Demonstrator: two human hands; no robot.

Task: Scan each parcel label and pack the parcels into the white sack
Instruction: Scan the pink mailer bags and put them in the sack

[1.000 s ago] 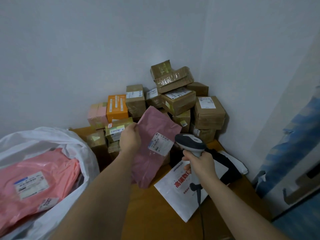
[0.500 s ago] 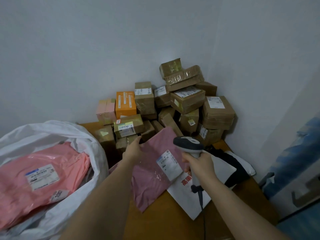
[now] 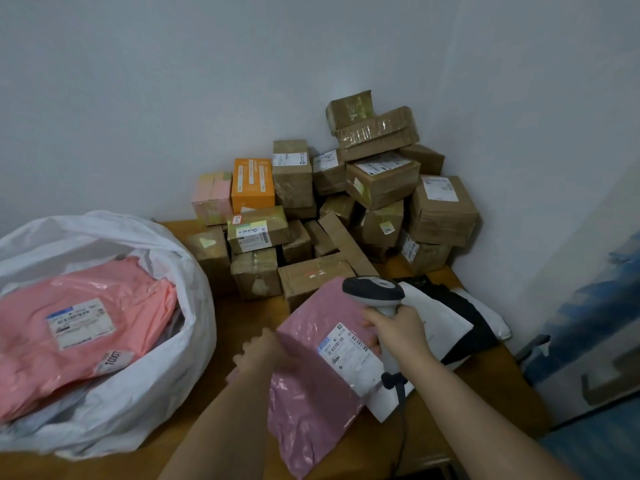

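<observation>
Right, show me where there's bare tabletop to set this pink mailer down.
Bare wood lies between the white sack and the box pile. Another strip runs right of the black and white bags. The back corner is crowded.
</observation>
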